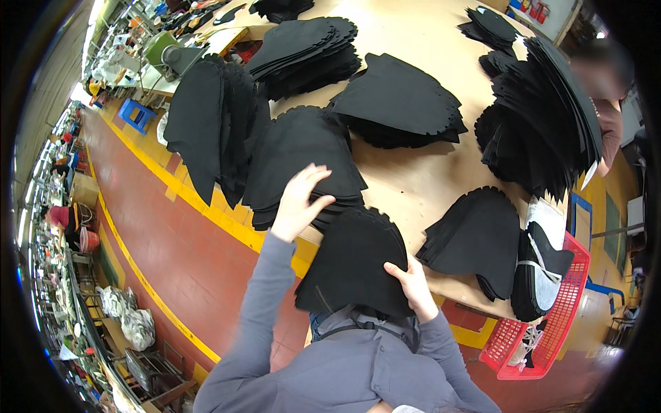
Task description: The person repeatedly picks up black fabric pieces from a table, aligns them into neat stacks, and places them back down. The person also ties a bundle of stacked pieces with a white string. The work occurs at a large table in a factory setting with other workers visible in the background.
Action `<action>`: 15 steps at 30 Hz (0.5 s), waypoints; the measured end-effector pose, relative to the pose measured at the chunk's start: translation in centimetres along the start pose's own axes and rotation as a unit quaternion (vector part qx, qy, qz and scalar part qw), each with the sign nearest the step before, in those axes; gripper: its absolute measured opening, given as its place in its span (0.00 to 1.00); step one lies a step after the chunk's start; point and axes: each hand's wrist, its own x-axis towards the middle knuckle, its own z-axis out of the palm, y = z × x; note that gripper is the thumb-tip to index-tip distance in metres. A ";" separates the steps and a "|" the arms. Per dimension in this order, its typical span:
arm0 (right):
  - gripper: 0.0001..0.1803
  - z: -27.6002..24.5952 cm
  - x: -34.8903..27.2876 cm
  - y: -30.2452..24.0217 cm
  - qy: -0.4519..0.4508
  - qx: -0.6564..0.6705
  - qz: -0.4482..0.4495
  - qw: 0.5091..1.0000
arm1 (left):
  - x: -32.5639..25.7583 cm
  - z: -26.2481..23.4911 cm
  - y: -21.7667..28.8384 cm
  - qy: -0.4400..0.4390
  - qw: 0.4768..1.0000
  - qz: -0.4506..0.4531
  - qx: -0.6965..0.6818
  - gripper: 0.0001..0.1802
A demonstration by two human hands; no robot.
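Your right hand fingers grip a black fabric bundle; your left hand fingers rest spread on a stack on the surface.

Colours noted: black cut pieces on a tan table.
Fabric piece and all stacks plain black, unpatterned. Table light tan. Sleeves grey. Floor brick red with yellow lines. Basket red, holding black and white pieces. Stool blue. Machine green and grey. Frame near the table's right end blue.
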 end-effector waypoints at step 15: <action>0.19 -2.5 1.0 1.6 -0.005 0.116 0.103 0.988 | -1.0 -1.5 1.1 0.275 0.948 -0.077 -0.139 0.12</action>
